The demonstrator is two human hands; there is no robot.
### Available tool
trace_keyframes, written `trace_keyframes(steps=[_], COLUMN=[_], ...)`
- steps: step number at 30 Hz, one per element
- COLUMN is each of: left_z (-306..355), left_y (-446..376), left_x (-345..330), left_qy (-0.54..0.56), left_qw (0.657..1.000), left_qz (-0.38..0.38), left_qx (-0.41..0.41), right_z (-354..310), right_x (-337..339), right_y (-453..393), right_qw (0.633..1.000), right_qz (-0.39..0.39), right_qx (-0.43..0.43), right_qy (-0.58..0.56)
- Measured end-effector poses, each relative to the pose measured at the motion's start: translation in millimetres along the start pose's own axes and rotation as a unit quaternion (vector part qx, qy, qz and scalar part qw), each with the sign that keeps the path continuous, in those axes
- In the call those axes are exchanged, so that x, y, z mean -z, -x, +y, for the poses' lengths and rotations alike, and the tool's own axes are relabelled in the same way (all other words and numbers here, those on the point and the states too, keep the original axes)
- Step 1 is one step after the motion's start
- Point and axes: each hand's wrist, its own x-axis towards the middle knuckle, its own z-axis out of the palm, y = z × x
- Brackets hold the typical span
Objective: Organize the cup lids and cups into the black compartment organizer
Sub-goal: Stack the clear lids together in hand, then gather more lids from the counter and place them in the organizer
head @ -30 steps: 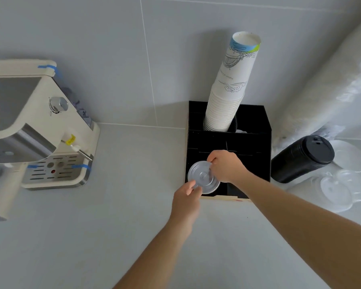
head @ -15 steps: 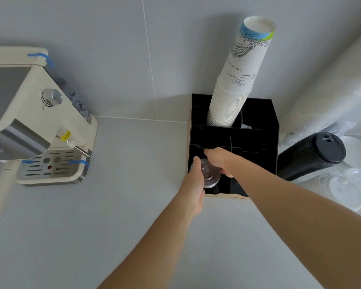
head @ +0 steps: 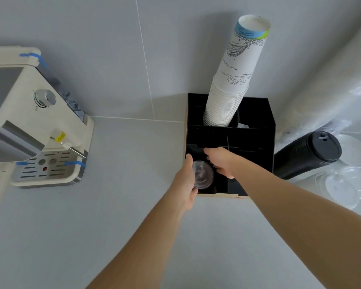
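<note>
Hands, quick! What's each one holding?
Left hand: shut on the clear lid.
Right hand: fingers on the same lid, inside the black organizer.

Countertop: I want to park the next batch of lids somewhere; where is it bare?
Bare grey countertop runs between the cream espresso machine and the black compartment organizer, and toward the camera. Crowded right of the organizer: a lying stack of black lids and loose clear plastic lids.

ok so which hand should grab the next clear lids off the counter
Probably the right hand. The loose clear lids lie on the right, past the black compartment organizer, on that arm's side. The left hand sits at the organizer's front-left compartment against the clear lid.
</note>
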Motion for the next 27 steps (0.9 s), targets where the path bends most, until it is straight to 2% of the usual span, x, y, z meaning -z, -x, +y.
trace_keyframes(steps=[13,18,22,27], left_z=[-5,0,0,-19], left_y=[46,65,86,107], left_x=[30,51,56,54], left_qy=[0.020,0.000,0.022,0.035], left_qw=[0.994,0.982,0.974,0.973], left_qz=[-0.050,-0.116,-0.132,-0.141], left_qx=[-0.092,-0.150,-0.182,-0.177], right_z=[20,46,65,89], right_x=[29,39,53,75], right_y=[66,113,153,192], right_qw=[0.994,0.978,0.966,0.943], right_qz=[-0.035,-0.054,-0.045,-0.024], right_qx=[0.047,0.092,0.126,0.153], right_qy=[-0.091,-0.179,-0.223,-0.293])
